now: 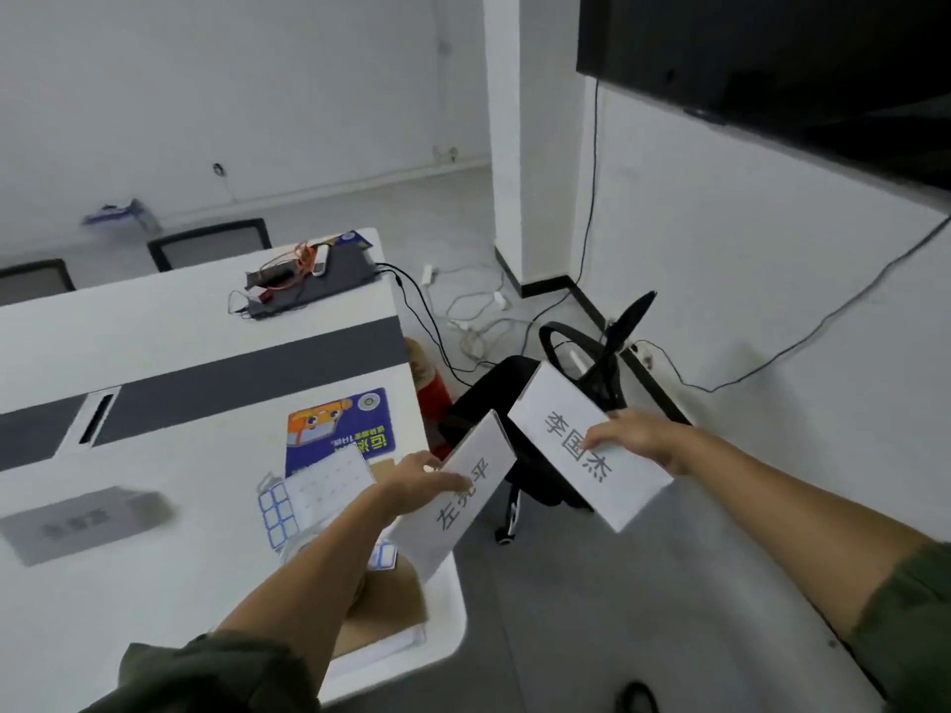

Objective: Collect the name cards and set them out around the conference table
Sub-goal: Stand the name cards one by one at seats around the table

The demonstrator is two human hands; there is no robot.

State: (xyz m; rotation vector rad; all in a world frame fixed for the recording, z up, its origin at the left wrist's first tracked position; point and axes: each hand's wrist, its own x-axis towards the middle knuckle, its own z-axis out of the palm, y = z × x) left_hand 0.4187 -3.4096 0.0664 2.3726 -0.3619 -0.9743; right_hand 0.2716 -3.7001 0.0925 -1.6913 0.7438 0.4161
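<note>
My left hand (419,481) pinches a white folded name card (453,512) with black characters, held just past the white conference table's (154,584) right end. My right hand (635,440) pinches a second, larger-looking white name card (561,429) over the floor, above a black office chair. A third name card (85,522) stands on the table at the left, blurred, its print facing me.
On the table lie a blue printed booklet (337,422), sticker sheets (280,509), a brown cardboard piece (383,617) and a laptop with cables (309,280). A black office chair (520,429) and loose cables (478,321) occupy the floor on the right. A dark wall screen (772,59) hangs above.
</note>
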